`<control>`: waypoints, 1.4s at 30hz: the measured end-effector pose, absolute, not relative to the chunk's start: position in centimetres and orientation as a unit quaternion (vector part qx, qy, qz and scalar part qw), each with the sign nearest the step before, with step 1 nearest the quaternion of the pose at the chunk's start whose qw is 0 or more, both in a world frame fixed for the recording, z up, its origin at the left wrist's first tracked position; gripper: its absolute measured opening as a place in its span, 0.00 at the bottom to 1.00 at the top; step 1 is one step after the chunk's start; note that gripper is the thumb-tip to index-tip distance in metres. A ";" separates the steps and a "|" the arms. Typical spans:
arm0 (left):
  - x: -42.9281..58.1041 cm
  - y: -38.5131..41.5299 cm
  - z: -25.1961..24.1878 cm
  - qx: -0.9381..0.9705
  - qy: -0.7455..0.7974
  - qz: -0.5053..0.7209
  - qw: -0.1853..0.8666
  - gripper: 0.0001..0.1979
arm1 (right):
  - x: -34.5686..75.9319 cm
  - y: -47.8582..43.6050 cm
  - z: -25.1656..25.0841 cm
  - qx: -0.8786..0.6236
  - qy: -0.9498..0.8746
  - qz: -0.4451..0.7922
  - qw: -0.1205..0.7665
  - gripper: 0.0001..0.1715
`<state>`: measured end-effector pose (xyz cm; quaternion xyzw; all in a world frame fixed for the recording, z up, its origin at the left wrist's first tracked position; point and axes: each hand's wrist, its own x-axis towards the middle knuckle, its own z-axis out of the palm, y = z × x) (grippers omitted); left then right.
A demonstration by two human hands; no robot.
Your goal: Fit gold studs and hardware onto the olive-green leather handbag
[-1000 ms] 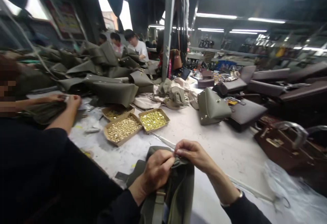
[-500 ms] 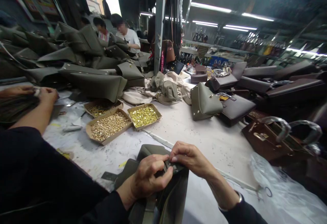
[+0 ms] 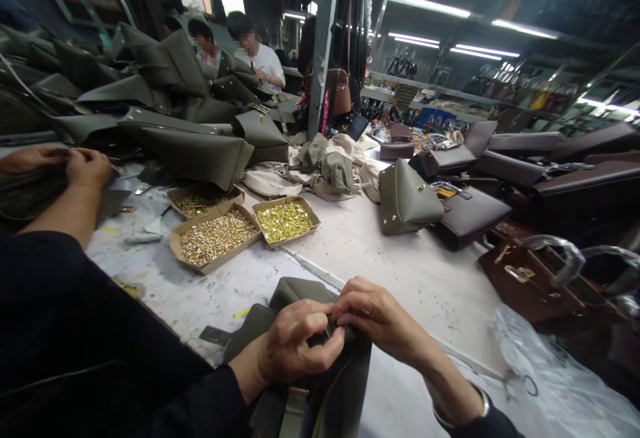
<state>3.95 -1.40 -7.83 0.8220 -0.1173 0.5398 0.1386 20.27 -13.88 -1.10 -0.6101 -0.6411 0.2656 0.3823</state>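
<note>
The left hand (image 3: 301, 341) and right hand (image 3: 376, 315) both pinch the green handbag (image 3: 346, 385) under them, its length running near to far.

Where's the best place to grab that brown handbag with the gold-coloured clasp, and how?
I'd take the brown handbag by its plastic-wrapped handle, coming from above. The handle arches up above the bag's body, and its loop seems to leave room for fingers. I'd avoid the bag's lower edge, since crumpled clear plastic lies close to it.
</note>
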 end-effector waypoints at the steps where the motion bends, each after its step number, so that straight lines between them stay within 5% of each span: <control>1: 4.0 -1.4 -7.8 0.822 -0.116 0.541 0.138 0.11 | 20.3 -13.9 -0.8 -0.615 -0.654 0.253 0.359 0.09; 17: 3.9 -1.5 -9.0 0.821 -0.114 0.543 0.132 0.13 | 21.0 -12.9 1.6 -0.600 -0.748 0.199 0.202 0.11; 27: 3.6 -1.2 -8.5 0.828 -0.107 0.537 0.123 0.12 | 21.8 -12.4 1.6 -0.582 -0.682 0.338 0.286 0.11; 42: 3.7 -1.1 -9.0 0.824 -0.118 0.538 0.134 0.12 | 21.6 -12.3 1.9 -0.593 -0.690 0.325 0.257 0.11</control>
